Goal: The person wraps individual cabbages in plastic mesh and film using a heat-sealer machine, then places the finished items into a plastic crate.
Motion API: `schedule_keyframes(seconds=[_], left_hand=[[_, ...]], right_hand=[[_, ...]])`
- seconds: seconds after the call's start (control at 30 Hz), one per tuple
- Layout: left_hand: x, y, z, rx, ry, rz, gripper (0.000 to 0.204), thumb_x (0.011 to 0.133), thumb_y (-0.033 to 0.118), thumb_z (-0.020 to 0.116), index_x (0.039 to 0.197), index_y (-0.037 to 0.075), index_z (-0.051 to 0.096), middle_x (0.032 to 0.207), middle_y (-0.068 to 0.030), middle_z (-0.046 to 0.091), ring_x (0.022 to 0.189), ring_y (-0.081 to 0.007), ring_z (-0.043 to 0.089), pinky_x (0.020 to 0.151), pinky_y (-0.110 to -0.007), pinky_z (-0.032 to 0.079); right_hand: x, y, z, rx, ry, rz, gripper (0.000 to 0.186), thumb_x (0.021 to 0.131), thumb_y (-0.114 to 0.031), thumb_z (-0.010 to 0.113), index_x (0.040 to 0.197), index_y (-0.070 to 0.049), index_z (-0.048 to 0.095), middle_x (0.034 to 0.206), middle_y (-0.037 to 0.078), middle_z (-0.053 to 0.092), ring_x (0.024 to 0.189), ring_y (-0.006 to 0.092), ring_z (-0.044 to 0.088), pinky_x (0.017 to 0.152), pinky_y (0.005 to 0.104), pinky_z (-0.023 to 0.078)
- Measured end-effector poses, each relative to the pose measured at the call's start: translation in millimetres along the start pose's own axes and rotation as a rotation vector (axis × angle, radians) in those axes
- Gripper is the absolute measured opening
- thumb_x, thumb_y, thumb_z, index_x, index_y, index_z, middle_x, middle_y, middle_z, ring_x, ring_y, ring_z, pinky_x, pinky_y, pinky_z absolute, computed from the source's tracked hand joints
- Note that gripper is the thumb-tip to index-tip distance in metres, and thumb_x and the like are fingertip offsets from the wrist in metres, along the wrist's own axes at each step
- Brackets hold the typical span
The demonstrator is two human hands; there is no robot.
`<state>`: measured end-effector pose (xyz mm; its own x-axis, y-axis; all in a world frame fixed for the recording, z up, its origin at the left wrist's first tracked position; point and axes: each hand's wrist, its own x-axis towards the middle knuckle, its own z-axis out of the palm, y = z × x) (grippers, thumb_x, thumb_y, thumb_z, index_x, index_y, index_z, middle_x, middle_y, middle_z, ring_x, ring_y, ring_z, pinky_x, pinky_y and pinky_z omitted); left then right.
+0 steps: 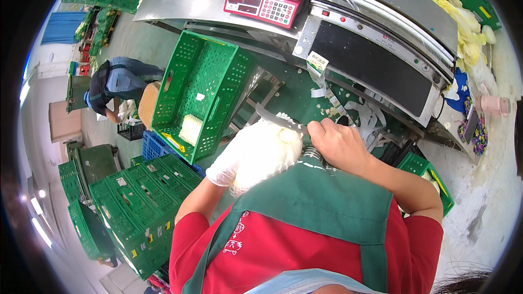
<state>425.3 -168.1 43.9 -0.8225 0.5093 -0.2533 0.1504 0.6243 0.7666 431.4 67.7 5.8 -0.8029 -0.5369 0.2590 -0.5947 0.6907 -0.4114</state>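
My left hand [222, 166], in a white glove, holds a pale Chinese cabbage [271, 151] against the front of my green apron. White netting shows along the cabbage's lower side. My bare right hand [339, 142] is closed round the handle of a knife [277, 120]. Its curved blade points left and lies across the cabbage's far end, by the round cut base. Most of my left fingers are hidden by the cabbage.
Left of the cabbage, a tilted green crate [213, 76] holds another cabbage [190, 129]. A red scale [260, 6] and a wrapping machine [370, 57] stand ahead. Leaf scraps litter the floor. A person [122, 80] bends at far left, beyond stacked green crates [139, 207].
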Motion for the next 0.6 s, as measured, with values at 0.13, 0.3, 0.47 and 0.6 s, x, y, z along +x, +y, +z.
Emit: schedule_keyframes(seconds=[0.13, 0.3, 0.47, 0.6], left_hand=[[3, -5, -6, -0.258, -0.046, -0.079, 0.033, 0.086, 0.015, 0.063, 0.118, 0.005, 0.060, 0.113, -0.0089, 0.062, 0.104, -0.0240, 0.060, 0.096, -0.033, 0.044], [6, -12, -2, -0.310, -0.030, -0.021, 0.029, 0.085, 0.014, 0.062, 0.113, 0.005, 0.060, 0.111, -0.0081, 0.062, 0.103, -0.0217, 0.059, 0.095, -0.033, 0.044], [38, -1, -16, -0.066, -0.337, -0.036, 0.040, 0.096, 0.027, 0.052, 0.129, 0.004, 0.054, 0.130, -0.0084, 0.058, 0.120, -0.0191, 0.054, 0.103, -0.034, 0.041], [34, -31, 8, -1.194, -0.190, -0.330, 0.064, 0.105, 0.050, 0.029, 0.145, 0.002, 0.042, 0.146, -0.0121, 0.048, 0.132, -0.0252, 0.047, 0.112, -0.039, 0.036]], right_hand=[[-7, 12, 1, 0.028, 0.070, 0.063, 0.014, 0.084, -0.011, 0.063, 0.086, -0.006, 0.049, 0.070, 0.009, 0.056, 0.050, 0.0253, 0.061, 0.042, 0.0341, 0.049], [2, 0, -14, 0.924, 0.002, 0.478, 0.031, 0.089, -0.017, 0.065, 0.113, -0.003, 0.052, 0.096, 0.006, 0.062, 0.070, 0.0153, 0.059, 0.066, 0.0333, 0.049], [8, 7, -1, 1.044, -0.142, 0.593, 0.027, 0.089, -0.026, 0.069, 0.094, -0.002, 0.057, 0.085, 0.003, 0.062, 0.072, 0.0095, 0.052, 0.069, 0.0267, 0.045], [-13, 34, -16, 1.108, -0.069, 0.726, 0.022, 0.090, -0.021, 0.067, 0.092, -0.001, 0.057, 0.083, 0.005, 0.063, 0.072, 0.0109, 0.059, 0.069, 0.0285, 0.048]])
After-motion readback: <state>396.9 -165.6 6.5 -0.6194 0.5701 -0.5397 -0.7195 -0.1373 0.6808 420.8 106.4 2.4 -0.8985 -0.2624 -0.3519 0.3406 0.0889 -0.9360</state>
